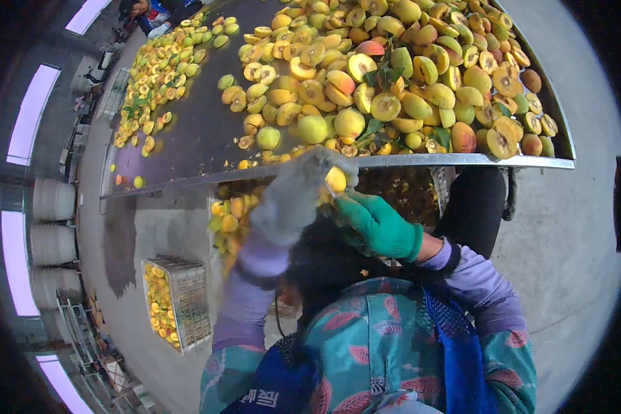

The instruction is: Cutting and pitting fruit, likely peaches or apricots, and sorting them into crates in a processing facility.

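My left hand (298,192), in a pale grey glove and blurred, is closed around a yellow peach (335,179) just below the table's front edge. My right hand (378,222), in a green glove, is right beside it, fingers curled at the fruit; anything it holds is hidden. Both hands hover over a crate of cut fruit (229,214) under the table. The dark metal table (186,138) above carries a big heap of whole and halved peaches (393,76) with some green leaves.
A wire crate of peach halves (176,303) stands on the concrete floor at lower left. A second pile of fruit (155,76) lies at the table's far left, where another person (148,10) works. White barrels (52,241) line the left wall.
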Demonstrator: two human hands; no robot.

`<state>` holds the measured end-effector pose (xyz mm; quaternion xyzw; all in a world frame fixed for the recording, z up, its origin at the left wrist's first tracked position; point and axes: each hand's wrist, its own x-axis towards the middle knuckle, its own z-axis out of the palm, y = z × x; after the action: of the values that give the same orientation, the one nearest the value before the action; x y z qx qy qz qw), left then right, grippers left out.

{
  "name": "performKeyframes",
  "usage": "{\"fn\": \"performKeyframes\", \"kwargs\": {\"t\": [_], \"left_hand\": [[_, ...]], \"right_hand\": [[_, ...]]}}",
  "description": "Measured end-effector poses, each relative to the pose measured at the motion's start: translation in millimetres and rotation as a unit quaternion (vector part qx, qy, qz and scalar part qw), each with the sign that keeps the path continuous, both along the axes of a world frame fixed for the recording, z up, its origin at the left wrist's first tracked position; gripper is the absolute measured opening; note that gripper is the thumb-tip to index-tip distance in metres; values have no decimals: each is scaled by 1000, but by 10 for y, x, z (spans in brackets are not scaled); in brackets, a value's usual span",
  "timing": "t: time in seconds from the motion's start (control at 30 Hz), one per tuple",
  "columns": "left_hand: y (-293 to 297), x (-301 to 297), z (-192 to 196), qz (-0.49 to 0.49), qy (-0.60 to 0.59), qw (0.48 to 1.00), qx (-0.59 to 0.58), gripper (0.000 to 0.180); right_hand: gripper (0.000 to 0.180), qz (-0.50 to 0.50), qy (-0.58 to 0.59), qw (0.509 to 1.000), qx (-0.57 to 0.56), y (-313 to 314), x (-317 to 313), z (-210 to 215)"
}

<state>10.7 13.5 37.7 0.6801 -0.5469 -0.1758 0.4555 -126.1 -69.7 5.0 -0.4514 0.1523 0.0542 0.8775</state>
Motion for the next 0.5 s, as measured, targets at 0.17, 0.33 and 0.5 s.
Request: {"fn": "performKeyframes", "kwargs": {"t": [0.17,0.33,0.5], "left_hand": [[-148,-24,-198,174,74,982,-1,41],[-54,-112,-149,128,159,979,22,43],[34,37,-331,49,157,986,3,36]], "right_hand": [[37,-3,-24,964,265,176,147,-107],[45,-9,15,996,87,192,86,66],[42,34,-26,897,441,278,150,-123]]}}
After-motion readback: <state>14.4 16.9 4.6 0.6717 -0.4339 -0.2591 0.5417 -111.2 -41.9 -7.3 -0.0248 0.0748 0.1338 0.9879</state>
